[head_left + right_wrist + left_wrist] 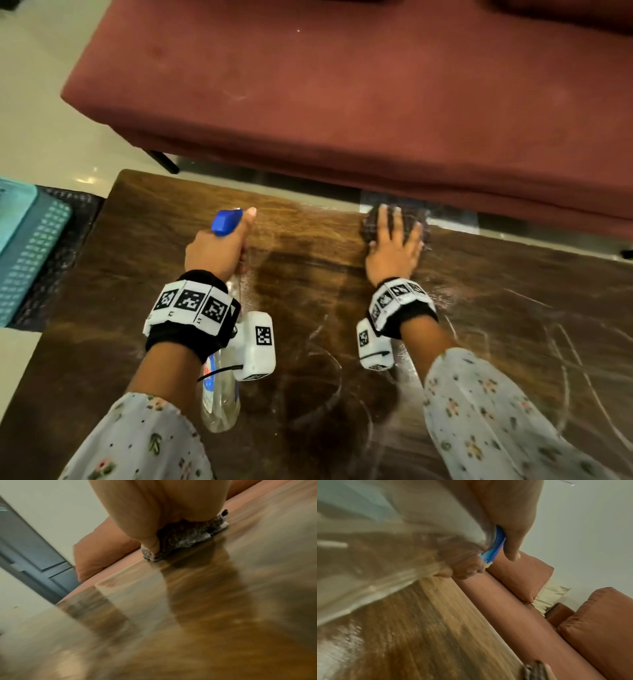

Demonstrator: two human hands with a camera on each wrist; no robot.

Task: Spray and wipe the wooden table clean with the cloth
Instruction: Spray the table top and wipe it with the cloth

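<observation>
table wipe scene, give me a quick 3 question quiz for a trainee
1. True or false: the right hand presses the cloth flat on the table.
2. What does the left hand grip? A) spray bottle B) sponge C) cup
3. Fill in: the cloth lies near the table's ___ edge, by the sofa.

Key: 1 true; 2 A; 3 far
</observation>
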